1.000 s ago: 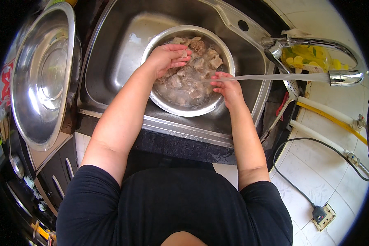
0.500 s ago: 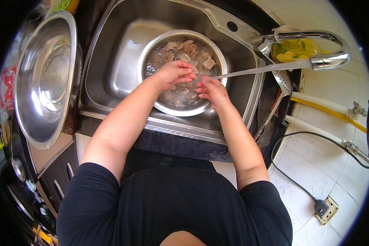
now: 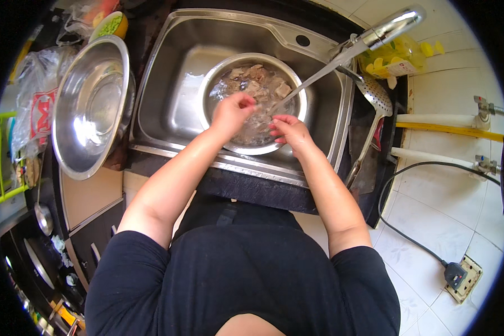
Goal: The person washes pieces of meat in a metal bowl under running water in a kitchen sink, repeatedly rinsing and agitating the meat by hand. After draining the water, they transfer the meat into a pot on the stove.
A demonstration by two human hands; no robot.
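Note:
A metal bowl (image 3: 302, 106) stands in the sink, with water and several chunks of pale brown meat (image 3: 257, 74) in it. Over the bowl, my left hand (image 3: 234, 116) has its fingers curled together; whatever they pinch is too small and blurred to make out. Opposite it, my right hand (image 3: 292, 134) hovers at the bowl's right side, fingers loosely bent and a little apart, nothing visible in them. A stream of water (image 3: 316, 75) runs from the chrome faucet (image 3: 392, 27) into the bowl between my hands.
The steel sink (image 3: 173, 106) surrounds the bowl. A wide metal basin (image 3: 115, 106) leans at the left, near a plastic bag (image 3: 42, 84) and a bowl of chopped greens (image 3: 111, 25). On the right lie a slotted skimmer (image 3: 375, 98) and a yellow bottle (image 3: 395, 56); pipes and a cable run along the tiles.
The view has shifted, and the faucet spout has swung toward the far side, so its stream falls more steeply. My hands stay over the bowl, with a gap between them.

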